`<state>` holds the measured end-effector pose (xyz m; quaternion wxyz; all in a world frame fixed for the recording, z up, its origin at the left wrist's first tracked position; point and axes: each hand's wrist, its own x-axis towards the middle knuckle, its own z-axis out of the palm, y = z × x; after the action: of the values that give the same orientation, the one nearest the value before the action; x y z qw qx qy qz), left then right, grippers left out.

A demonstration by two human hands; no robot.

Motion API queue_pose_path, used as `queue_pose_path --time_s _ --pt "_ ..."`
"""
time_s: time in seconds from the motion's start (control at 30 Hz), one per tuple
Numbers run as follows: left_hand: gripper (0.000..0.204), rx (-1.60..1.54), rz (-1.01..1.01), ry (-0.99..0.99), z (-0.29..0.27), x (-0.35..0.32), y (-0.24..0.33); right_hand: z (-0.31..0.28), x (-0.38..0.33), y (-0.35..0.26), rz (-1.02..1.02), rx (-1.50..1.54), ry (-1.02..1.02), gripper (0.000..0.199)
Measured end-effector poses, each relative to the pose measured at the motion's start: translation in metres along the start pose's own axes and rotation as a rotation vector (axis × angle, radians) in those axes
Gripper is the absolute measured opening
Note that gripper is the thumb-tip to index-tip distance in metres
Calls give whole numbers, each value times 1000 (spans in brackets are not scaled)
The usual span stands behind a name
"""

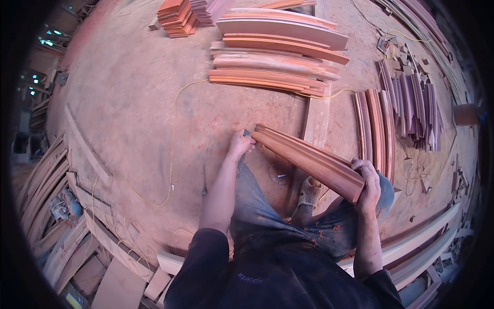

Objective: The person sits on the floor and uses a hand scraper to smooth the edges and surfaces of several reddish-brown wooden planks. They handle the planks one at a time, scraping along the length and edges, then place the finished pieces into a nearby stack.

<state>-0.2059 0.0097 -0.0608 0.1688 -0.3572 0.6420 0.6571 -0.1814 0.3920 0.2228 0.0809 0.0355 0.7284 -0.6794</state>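
Observation:
A reddish-brown wooden moulding [314,164] with a grooved profile slants across in front of me, its far end up and left, its near end at the right by my knee. My right hand [368,181] is closed around that near end, with fingers over the top edge. Beside the far end, my left hand [242,144] pinches a small dark grey flat piece [246,133]; its kind I cannot make out. Whether the left fingers also touch the moulding is unclear. Wood shavings lie on my trousers [337,226].
Stacks of mouldings [272,67] lie ahead on the dusty floor, with bundled strips [419,105] at the right. A long board [315,121] runs under the work. Yellow cord [174,123] loops across the left floor. Curved timbers [43,190] and a power tool [67,206] are far left.

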Motion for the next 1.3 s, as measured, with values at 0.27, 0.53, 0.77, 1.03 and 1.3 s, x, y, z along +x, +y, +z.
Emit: queue_pose_path --time_s 0.27,0.53,0.77,1.03,1.3 --pt "18 272 114 -7 39 -40 44 -2 7 0 26 -1 85 33" --pt "24 273 740 -464 157 -327 141 6 -1 -1 1 -38 111 33" --pt "25 16 154 -72 58 -169 103 1 4 4 47 43 128 33" --pt "17 103 131 -9 20 -1 17 -4 10 8 102 73 172 35" --pt "27 251 427 -32 105 -162 70 0 9 6 71 73 190 35"
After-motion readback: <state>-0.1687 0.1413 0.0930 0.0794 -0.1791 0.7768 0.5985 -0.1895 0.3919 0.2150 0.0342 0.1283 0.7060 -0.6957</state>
